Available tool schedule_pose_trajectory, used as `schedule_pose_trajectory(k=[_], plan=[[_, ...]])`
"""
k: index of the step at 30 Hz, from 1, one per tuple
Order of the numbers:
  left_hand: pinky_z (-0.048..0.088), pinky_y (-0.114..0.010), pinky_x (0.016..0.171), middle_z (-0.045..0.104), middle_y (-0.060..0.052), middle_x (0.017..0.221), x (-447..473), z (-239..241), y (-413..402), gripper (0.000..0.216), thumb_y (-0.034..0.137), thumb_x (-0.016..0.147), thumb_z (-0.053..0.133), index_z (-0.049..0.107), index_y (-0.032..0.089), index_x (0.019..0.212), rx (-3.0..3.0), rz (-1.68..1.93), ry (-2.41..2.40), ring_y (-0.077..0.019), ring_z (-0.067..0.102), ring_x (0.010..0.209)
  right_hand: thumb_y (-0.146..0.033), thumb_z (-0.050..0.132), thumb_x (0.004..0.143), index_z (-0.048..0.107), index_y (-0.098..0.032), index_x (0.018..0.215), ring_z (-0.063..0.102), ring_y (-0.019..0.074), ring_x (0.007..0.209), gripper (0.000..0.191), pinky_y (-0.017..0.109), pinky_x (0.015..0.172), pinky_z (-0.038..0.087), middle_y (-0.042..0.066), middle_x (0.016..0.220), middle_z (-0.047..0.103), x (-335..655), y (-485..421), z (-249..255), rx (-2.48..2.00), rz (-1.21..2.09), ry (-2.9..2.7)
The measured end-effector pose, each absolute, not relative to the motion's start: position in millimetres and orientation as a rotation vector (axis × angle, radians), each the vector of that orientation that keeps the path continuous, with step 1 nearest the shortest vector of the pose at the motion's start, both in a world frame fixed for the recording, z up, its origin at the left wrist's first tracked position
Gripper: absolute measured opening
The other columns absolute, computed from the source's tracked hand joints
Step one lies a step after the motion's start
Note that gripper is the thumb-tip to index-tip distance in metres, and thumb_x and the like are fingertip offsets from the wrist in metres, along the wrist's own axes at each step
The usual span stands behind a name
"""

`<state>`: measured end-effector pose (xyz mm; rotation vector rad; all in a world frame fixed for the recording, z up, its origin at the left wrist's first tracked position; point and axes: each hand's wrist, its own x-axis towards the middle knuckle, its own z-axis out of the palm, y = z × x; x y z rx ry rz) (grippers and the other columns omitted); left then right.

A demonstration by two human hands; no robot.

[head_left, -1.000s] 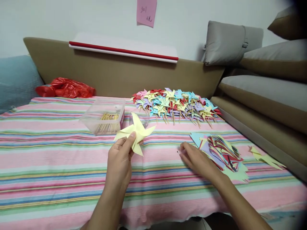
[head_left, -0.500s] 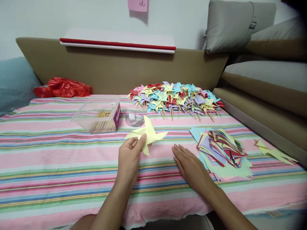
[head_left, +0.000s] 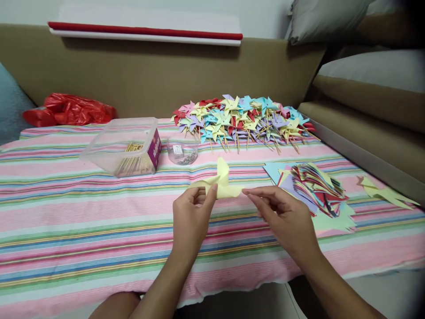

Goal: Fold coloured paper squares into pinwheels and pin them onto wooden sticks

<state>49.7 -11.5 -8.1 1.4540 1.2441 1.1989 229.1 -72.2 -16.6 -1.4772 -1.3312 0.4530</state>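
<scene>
Between my hands is a pale yellow paper pinwheel (head_left: 223, 179), held above the striped cloth (head_left: 133, 235). My left hand (head_left: 194, 212) pinches it near the centre, thumb on top. The thumb and forefinger of my right hand (head_left: 283, 212) are closed on the tip of its right blade. No stick shows on this pinwheel. Beyond my left hand stand a clear plastic box (head_left: 113, 146) of thin wooden sticks (head_left: 134, 161) and a round clear container (head_left: 182, 153) with small metal pieces in it.
A heap of finished pinwheels on sticks (head_left: 239, 119) lies at the back. Cut coloured paper sheets (head_left: 312, 190) are piled at the right, beside yellow paper scraps (head_left: 381, 192). A red plastic bag (head_left: 73, 110) lies back left. Stacked cushions (head_left: 372, 97) border the right side.
My right hand has risen from the cloth and taken hold of a blade tip of the pinwheel. My left hand has shifted slightly right with the pinwheel. The view has tilted down.
</scene>
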Motion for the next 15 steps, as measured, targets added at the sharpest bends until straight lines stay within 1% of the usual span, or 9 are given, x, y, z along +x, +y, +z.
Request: schedule_pose_trajectory(k=[2, 4, 6, 8, 11, 15], plan=[[0.034, -0.026, 0.058, 0.052, 0.001, 0.059, 52.4, -9.0, -14.2, 0.034, 0.040, 0.085, 0.071, 0.059, 0.020, 0.060, 1.542, 1.216, 1.224, -0.0137, 0.046, 0.059, -0.031, 0.067, 0.092, 0.074, -0.026, 0.096, 0.056, 0.0128, 0.058, 0.010, 0.025, 0.050, 0.044, 0.001, 0.080, 0.073, 219.7, -72.6, -11.8, -1.385, 0.536, -1.306], [0.035, -0.027, 0.059, 0.053, 0.001, 0.060, 55.3, -9.1, -16.6, 0.035, 0.039, 0.085, 0.071, 0.058, 0.020, 0.058, 1.590, 1.216, 1.198, -0.0142, 0.047, 0.061, -0.026, 0.069, 0.091, 0.074, -0.025, 0.091, 0.055, 0.0122, 0.063, 0.005, 0.025, 0.054, 0.045, 0.001, 0.088, 0.072, 213.3, -71.9, -8.9, -1.327, 0.512, -1.350], [0.036, -0.027, 0.060, 0.053, 0.001, 0.060, 58.0, -8.5, -18.3, 0.036, 0.039, 0.085, 0.071, 0.057, 0.020, 0.057, 1.601, 1.186, 1.190, -0.0142, 0.047, 0.061, -0.021, 0.068, 0.090, 0.073, -0.025, 0.088, 0.052, 0.0113, 0.062, 0.007, 0.026, 0.055, 0.044, 0.000, 0.090, 0.071, 210.3, -70.7, -7.5, -1.308, 0.455, -1.425], [0.035, -0.027, 0.059, 0.052, 0.001, 0.060, 60.4, -7.7, -19.5, 0.037, 0.039, 0.085, 0.071, 0.056, 0.020, 0.057, 1.572, 1.140, 1.172, -0.0135, 0.046, 0.060, -0.018, 0.067, 0.091, 0.072, -0.026, 0.090, 0.050, 0.0110, 0.061, 0.009, 0.026, 0.055, 0.043, -0.001, 0.088, 0.070, 209.9, -69.8, -7.5, -1.321, 0.399, -1.482], [0.033, -0.026, 0.056, 0.050, 0.002, 0.061, 63.8, -7.4, -20.5, 0.038, 0.042, 0.085, 0.072, 0.056, 0.019, 0.059, 1.462, 1.081, 1.113, -0.0122, 0.042, 0.058, -0.018, 0.065, 0.093, 0.071, -0.026, 0.093, 0.053, 0.0117, 0.064, 0.010, 0.027, 0.062, 0.046, -0.002, 0.088, 0.069, 211.3, -69.4, -9.2, -1.337, 0.341, -1.526], [0.031, -0.025, 0.054, 0.040, 0.004, 0.059, 67.2, -8.5, -21.4, 0.042, 0.045, 0.083, 0.073, 0.050, 0.019, 0.059, 1.356, 1.046, 1.048, -0.0112, 0.038, 0.057, -0.016, 0.063, 0.095, 0.069, -0.025, 0.094, 0.055, 0.0117, 0.069, 0.011, 0.027, 0.067, 0.047, -0.002, 0.089, 0.067, 213.1, -70.1, -10.8, -1.312, 0.321, -1.553]])
